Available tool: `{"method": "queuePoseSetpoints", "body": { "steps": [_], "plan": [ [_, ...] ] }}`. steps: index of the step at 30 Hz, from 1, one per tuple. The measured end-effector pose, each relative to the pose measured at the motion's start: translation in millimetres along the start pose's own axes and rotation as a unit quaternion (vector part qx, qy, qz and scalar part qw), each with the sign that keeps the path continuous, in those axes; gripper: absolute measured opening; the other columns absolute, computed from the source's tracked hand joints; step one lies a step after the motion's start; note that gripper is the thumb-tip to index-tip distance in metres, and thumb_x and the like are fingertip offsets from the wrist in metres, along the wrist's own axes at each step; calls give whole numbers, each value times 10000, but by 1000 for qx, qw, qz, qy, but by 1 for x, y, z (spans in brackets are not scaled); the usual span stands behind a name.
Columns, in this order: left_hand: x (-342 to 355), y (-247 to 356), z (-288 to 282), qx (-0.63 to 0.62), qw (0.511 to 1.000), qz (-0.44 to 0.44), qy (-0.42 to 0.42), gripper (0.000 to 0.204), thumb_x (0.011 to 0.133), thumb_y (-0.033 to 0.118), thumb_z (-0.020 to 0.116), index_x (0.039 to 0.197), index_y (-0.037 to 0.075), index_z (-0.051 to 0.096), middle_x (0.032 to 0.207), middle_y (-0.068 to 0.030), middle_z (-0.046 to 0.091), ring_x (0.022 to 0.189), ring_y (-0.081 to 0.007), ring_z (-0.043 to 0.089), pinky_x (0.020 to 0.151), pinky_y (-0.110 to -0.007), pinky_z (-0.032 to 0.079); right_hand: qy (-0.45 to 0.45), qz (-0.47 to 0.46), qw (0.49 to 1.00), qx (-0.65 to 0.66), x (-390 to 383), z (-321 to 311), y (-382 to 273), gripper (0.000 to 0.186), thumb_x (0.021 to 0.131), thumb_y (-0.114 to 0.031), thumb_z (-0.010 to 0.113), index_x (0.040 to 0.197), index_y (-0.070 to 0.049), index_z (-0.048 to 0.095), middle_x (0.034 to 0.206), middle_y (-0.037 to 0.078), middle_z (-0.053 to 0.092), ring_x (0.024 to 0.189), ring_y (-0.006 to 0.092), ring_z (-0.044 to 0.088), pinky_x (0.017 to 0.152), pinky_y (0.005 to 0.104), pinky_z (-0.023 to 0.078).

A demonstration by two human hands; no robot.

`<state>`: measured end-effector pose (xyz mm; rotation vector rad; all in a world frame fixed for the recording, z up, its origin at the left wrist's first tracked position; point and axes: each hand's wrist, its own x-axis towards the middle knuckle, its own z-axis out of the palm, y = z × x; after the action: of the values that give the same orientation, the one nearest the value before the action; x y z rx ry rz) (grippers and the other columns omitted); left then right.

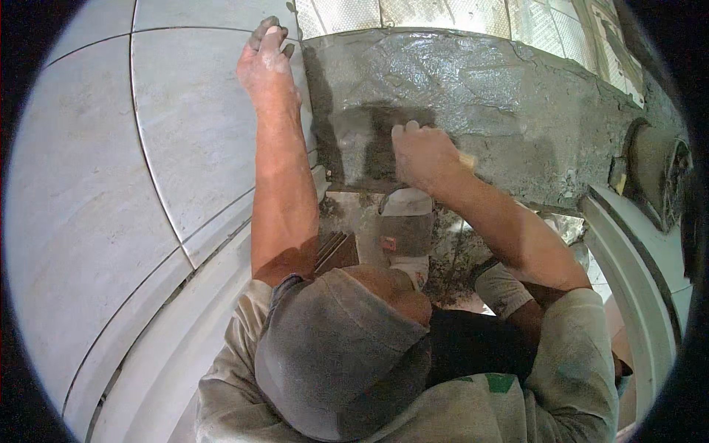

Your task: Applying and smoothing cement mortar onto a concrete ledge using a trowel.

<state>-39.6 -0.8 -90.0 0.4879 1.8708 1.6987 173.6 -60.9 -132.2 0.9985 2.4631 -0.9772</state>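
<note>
My left hand (269, 63) is at the edge of the pale tiled surface, fingers partly bent and apart, holding nothing; grey mortar coats its fingertips. To its right, my right hand (427, 156) is closed around a tool whose pale wooden handle end (467, 160) sticks out beside the wrist. The tool's working end is hidden by the hand and its dark shadow. Beneath that hand spreads a band of grey wet mortar (509, 111), shiny and ridged in its upper part, duller and smoother toward me.
Large pale tiles (196, 103) with dark joints fill the left side. Textured light sheets or tiles (443, 16) border the mortar's far edge. A dark rounded object (653, 173) stands at right, above a white frame (635, 244). My shoe (406, 221) is close below my right hand.
</note>
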Motion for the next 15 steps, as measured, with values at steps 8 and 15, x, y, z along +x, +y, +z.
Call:
{"method": "queuePoseSetpoints", "body": {
  "steps": [8,15],
  "plan": [
    [-3,-2,-2,-1,1000,6,-18,205,853,77,581,1031,-15,622,981,-101,619,911,-194,602,778,-315,481,50,25,998,10,-3,-18,4,273,729,-149,609,948,8,563,932,185,618,859,343,645,737,438,525],
    [0,5,-3,9,1000,5,-13,220,855,70,570,1050,-18,619,970,-100,617,906,-191,596,792,-315,478,-86,-6,996,33,11,-41,32,255,792,-231,545,792,-2,658,839,205,657,829,370,644,748,452,517]
  ]
}}
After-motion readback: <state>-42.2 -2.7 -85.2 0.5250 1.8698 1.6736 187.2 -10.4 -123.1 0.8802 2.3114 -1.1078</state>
